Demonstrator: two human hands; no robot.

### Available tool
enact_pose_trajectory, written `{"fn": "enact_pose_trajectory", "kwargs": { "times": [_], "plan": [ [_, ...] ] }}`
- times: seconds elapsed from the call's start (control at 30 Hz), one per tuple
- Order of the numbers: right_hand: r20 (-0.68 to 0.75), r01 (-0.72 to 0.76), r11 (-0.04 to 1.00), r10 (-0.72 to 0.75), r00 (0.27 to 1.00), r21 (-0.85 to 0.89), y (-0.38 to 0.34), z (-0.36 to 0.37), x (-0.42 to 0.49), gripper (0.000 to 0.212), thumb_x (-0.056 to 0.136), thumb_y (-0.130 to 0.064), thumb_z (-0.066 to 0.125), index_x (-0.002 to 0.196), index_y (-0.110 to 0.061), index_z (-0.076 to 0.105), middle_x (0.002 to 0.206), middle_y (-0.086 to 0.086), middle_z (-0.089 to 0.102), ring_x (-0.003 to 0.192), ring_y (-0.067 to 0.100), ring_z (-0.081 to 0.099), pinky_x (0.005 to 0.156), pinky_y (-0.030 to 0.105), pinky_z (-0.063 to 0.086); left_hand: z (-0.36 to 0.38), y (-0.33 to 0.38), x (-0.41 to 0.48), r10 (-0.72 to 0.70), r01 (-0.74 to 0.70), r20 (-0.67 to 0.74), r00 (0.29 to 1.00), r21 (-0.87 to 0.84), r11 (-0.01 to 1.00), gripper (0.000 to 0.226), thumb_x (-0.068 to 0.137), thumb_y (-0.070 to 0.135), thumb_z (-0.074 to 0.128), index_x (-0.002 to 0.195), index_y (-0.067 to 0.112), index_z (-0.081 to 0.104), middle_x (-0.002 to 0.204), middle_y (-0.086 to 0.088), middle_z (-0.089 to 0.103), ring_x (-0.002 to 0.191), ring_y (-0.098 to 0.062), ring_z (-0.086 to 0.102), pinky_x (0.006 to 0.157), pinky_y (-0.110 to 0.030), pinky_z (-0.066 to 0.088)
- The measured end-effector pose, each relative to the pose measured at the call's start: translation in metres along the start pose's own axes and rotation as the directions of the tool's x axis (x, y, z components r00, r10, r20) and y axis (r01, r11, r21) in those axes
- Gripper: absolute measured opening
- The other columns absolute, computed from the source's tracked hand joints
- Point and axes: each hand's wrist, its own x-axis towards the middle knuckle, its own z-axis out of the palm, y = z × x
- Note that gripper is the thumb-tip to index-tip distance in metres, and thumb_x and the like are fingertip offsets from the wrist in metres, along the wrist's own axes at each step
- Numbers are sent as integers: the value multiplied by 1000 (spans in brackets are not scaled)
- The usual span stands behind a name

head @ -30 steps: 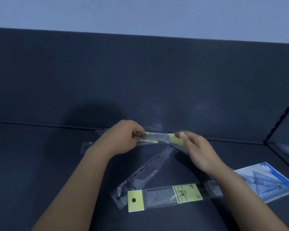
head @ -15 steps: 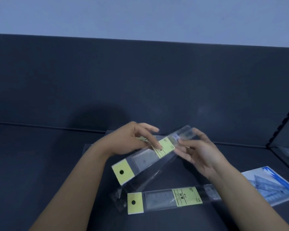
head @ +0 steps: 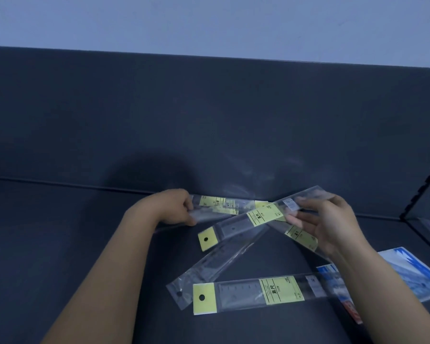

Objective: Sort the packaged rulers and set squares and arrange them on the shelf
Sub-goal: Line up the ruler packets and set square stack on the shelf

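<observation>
Head view gives me a dark, matte shelf (head: pixel 60 244) with a back panel (head: pixel 209 120) of the same colour, and flat packs in glossy clear sleeves scattered on it. The front ruler pack (head: pixel 248 295) lies crosswise nearest me; it has a pale yellow header card with a punched hole and a yellow label reading "直尺", the smaller print being too fine to read. My right hand (head: pixel 330 227) pinches the far end of the slanted ruler pack (head: pixel 241 225), which carries the same yellow header and "直尺" label plus a small white sticker by the fingers. My left hand (head: pixel 176 209) is curled around one end of the rear ruler pack (head: pixel 224 207), which lies along the foot of the back panel, its yellow label blurred. A plain-sleeved ruler (head: pixel 216 265) runs diagonally between the slanted and front packs, and a fifth ruler pack (head: pixel 299 234) lies under my right palm. At the right sits a blue-and-white set square pack (head: pixel 412 274), partly under my forearm.
</observation>
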Motion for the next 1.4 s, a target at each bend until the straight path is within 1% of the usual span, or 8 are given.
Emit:
{"fn": "enact_pose_trajectory", "kwargs": {
  "times": [0.17, 0.47, 0.6, 0.93, 1.17, 1.23, 1.3, 1.4],
  "plan": [
    [31, 26, 996, -24, 999, -83, 2, -4, 3, 41, 82, 14, 54, 115, -9, 53, 90, 21, 63, 58, 29, 66, 58, 34, 60, -11, 0, -5, 131, -111, 76, 988, -226, 968, 13, 81, 13, 74, 77, 22, 65, 73, 9, 63, 74, -12, 58, 77, -29, 46],
    [50, 83, 994, -80, 996, -65, 2, 2, -1, 63, 80, 18, 56, 126, -23, 44, 96, 19, 56, 56, 22, 67, 64, 37, 60, -16, 24, -18, 181, -244, -167, 969, -539, 806, 11, 95, 2, 53, 104, 0, 60, 76, -4, 71, 61, -13, 59, 63, -22, 49],
    [77, 58, 997, -54, 996, -47, 5, 3, 0, 64, 79, 17, 59, 129, -21, 47, 96, 15, 58, 64, 24, 68, 58, 33, 59, -1, 41, -22, 243, -355, -336, 910, -328, 875, 29, 95, 13, 46, 113, 35, 38, 73, -3, 61, 57, -12, 49, 59, -30, 41],
    [147, 43, 996, -54, 988, 77, -27, -13, -41, 60, 76, 21, 59, 121, -17, 49, 94, 15, 60, 79, 33, 66, 72, 47, 59, -1, 99, -49, 337, -392, -314, 887, -129, 911, 34, 82, 60, 56, 75, 27, 58, 73, 8, 62, 70, -11, 57, 63, -31, 43],
    [36, 160, 985, -158, 987, -57, -78, -122, -90, 53, 76, 14, 66, 115, -18, 49, 101, 12, 55, 79, 27, 62, 71, 38, 59, 19, 215, -70, 580, -579, -89, 809, -287, 763, 24, 86, 40, 68, 69, 24, 63, 58, 18, 56, 56, 3, 48, 63, -19, 38],
    [-49, 252, 844, -311, 949, -474, -88, -172, -98, 50, 75, -8, 76, 113, -26, 49, 129, 7, 44, 104, 26, 54, 87, 33, 50, 34, 258, -80, 622, -621, -72, 780, -214, 754, 22, 89, 36, 65, 69, 27, 61, 59, 24, 56, 58, 5, 50, 60, -14, 33],
    [76, 327, 442, -496, 865, -835, -97, -224, -108, 64, 75, -40, 74, 128, -30, 40, 151, -5, 10, 136, 14, 23, 110, 32, 24, 54, 299, -90, 654, -648, -41, 756, -195, 736, 21, 90, 38, 63, 73, 27, 61, 61, 28, 55, 60, 8, 50, 58, -12, 34],
    [388, 439, -39, -543, 745, -898, -111, -286, -124, 59, 80, -64, 46, 132, -35, 44, 154, -3, 14, 142, 11, 5, 112, 31, -8, 86, 366, -103, 686, -669, -20, 727, -242, 703, 20, 90, 40, 63, 80, 23, 66, 71, 23, 60, 65, 5, 53, 61, -11, 38]
  ]
}}
